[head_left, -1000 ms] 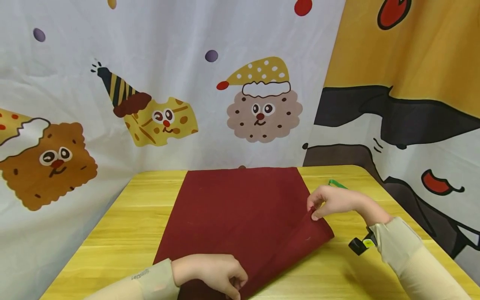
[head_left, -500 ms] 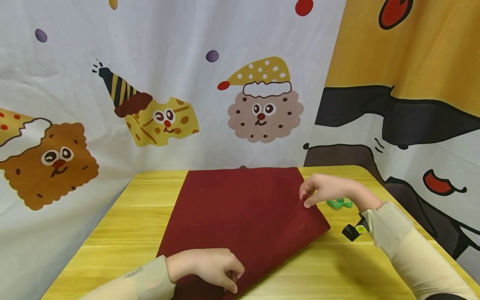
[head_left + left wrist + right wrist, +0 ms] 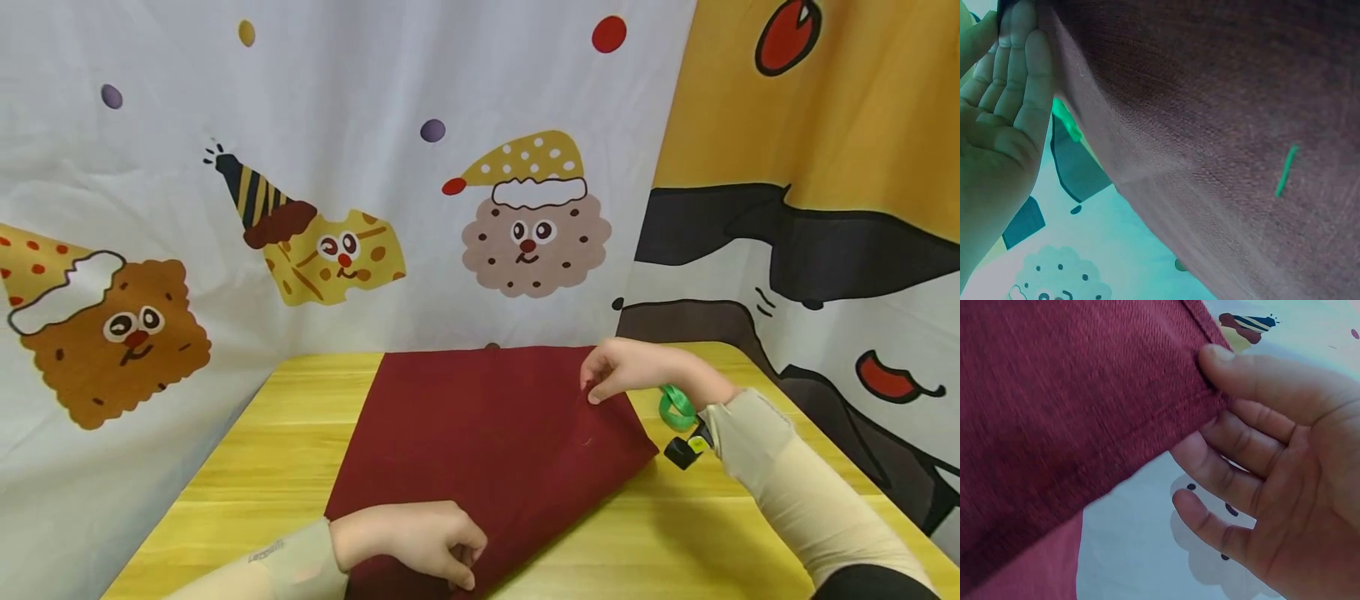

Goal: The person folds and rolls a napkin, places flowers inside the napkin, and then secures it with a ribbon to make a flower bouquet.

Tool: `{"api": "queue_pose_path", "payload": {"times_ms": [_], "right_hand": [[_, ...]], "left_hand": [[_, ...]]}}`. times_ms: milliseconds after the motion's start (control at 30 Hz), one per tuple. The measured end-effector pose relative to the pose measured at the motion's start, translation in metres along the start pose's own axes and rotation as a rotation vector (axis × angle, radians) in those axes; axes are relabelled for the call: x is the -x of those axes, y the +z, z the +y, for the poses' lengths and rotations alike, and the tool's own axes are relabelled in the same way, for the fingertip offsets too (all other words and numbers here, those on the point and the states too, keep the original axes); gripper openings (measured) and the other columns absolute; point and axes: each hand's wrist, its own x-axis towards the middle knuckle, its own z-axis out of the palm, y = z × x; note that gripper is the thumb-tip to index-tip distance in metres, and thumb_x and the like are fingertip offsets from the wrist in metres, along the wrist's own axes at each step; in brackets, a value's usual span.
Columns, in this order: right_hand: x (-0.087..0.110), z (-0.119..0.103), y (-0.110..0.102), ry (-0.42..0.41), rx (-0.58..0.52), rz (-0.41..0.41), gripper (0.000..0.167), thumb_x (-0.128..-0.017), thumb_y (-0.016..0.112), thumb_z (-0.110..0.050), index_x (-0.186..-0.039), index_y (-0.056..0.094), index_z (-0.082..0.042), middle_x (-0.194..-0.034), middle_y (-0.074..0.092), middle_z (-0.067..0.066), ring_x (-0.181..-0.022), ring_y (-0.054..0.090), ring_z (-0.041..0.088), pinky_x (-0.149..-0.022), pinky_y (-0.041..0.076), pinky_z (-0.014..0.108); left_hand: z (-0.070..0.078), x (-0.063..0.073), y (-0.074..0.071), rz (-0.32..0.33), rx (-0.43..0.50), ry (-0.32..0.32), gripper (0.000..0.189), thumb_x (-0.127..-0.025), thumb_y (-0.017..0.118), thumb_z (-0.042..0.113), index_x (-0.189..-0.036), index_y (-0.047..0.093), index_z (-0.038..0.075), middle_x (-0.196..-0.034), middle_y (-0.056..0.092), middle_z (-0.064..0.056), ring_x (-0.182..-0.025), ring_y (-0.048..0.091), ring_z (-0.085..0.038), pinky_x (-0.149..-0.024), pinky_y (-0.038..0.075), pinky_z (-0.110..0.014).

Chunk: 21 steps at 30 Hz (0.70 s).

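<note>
Head view: the left hand (image 3: 422, 535), bottom centre, and right hand (image 3: 637, 364), right of centre, pinch the rectangular dark-red woven cloth (image 3: 465, 429) at lower centre, which could crease askew if they pull unevenly.

left of the red cloth (image 3: 465, 442), a wide strip of the table (image 3: 277, 450) lets a hand pass. on the right, the near part of the table also gives room, but farther back the right hand (image 3: 637, 367), the black device (image 3: 681, 452) at its wrist and the green band (image 3: 677, 402) stand in the way. the left hand (image 3: 420, 535) blocks the near end of the red cloth, and behind the table the printed curtain (image 3: 435, 317) closes the passage.
</note>
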Motion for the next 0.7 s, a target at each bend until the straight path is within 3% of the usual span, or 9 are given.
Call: {"api": "queue_pose_path", "payload": {"times_ms": [367,700], "right_hand": [[-0.031,-0.007,-0.006,-0.018,-0.019,0.055,0.006,-0.086,0.073,-0.017,-0.087,0.072,-0.011,-0.074,0.064,-0.004,-0.065,0.051,0.012,-0.062,0.045,0.028],[-0.052,0.001,-0.007,-0.012,-0.077,0.095,0.005,-0.085,0.073,-0.012,-0.088,0.072,-0.008,-0.077,0.067,-0.002,-0.067,0.052,0.011,-0.066,0.046,0.028]], "left_hand": [[-0.010,0.015,0.000,0.129,0.027,-0.004,0.027,-0.087,0.072,0.014,-0.069,0.051,0.012,-0.067,0.065,0.014,-0.060,0.051,0.019,-0.052,0.041,-0.008],[-0.023,0.020,-0.002,0.163,0.153,-0.042,0.026,-0.088,0.071,0.013,-0.069,0.053,0.011,-0.067,0.066,0.012,-0.060,0.058,0.010,-0.050,0.040,-0.011]]}}
